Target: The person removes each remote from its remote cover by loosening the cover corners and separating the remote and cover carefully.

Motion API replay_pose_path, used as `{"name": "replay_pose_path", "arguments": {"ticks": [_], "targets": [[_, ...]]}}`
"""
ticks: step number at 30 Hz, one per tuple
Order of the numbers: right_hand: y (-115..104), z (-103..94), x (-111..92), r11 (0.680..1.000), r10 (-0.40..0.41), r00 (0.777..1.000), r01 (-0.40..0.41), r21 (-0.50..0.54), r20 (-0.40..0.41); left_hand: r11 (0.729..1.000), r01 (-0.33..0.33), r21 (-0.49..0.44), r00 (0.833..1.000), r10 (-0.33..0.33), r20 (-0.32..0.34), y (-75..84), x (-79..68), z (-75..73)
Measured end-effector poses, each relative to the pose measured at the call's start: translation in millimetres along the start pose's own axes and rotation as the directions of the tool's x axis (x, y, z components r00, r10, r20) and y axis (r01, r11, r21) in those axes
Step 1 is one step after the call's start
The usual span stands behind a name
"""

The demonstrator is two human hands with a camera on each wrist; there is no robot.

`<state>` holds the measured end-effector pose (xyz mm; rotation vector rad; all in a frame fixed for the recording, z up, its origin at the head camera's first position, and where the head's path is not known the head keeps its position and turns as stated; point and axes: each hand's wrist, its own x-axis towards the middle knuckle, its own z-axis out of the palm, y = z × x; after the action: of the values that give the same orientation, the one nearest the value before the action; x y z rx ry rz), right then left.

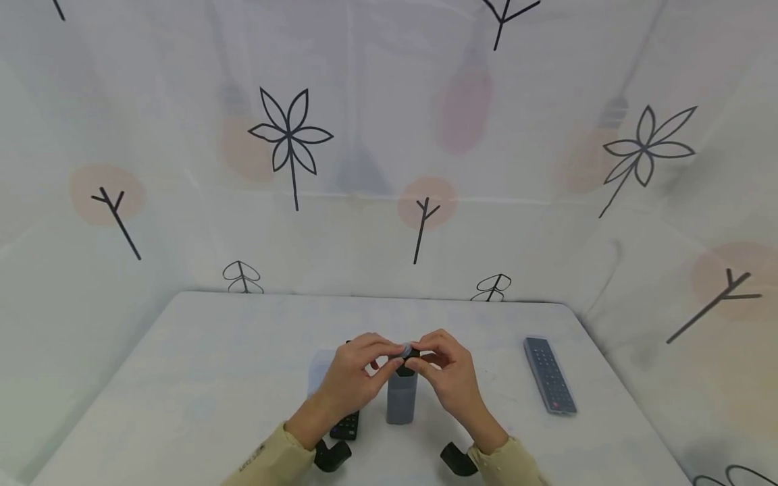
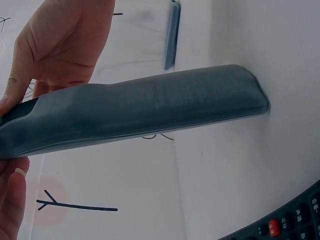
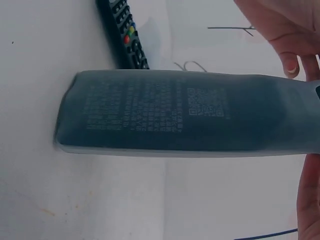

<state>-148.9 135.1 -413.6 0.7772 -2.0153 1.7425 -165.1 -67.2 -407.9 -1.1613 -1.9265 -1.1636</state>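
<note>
A remote control in a translucent bluish cover (image 1: 401, 399) stands upright on the table between my hands. Its dark top end shows at the cover's mouth. My left hand (image 1: 349, 376) pinches the cover's upper edge from the left, and my right hand (image 1: 452, 378) pinches it from the right. In the left wrist view the covered remote (image 2: 155, 107) stretches across, its lower end on the table. Faint print and a square code show through the cover (image 3: 150, 112) in the right wrist view. The exact fingertip contact is partly hidden.
A black remote control (image 1: 345, 426) lies beneath my left forearm, partly hidden. Another remote in a cover (image 1: 550, 374) lies to the right on the white table (image 1: 231, 364). A pale blue translucent sheet (image 1: 319, 368) lies behind my left hand. Patterned cloth (image 1: 365, 236) hangs around the table.
</note>
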Motion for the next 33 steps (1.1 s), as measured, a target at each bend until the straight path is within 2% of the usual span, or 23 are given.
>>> {"name": "replay_pose_path", "arguments": {"ticks": [6,16,22,28,33], "targets": [[-0.7,-0.3,-2.9,1.000,0.016,1.000,-0.016,0.006,-0.004,0.994,-0.065,0.090,0.997,0.060,0.056,3.1,1.6,-4.4],[1.6,1.1,-3.1,0.999,0.029,0.999,-0.028,0.017,-0.015,0.996,-0.057,0.075,0.997,0.052,0.063,3.4,0.2,-7.2],[2.0,1.0,-3.5,0.999,0.033,0.999,-0.032,0.006,-0.027,0.988,-0.089,0.124,0.993,0.078,0.086,2.2,2.3,-7.1],[1.9,1.2,-3.5,0.999,0.037,0.999,-0.037,0.005,-0.036,0.983,-0.106,0.150,0.993,0.095,0.075,3.5,3.3,-6.1],[1.2,0.8,-4.2,0.999,0.042,0.998,-0.042,0.005,-0.042,0.971,-0.148,0.190,0.989,0.142,0.042,2.6,3.4,-3.6]]}}
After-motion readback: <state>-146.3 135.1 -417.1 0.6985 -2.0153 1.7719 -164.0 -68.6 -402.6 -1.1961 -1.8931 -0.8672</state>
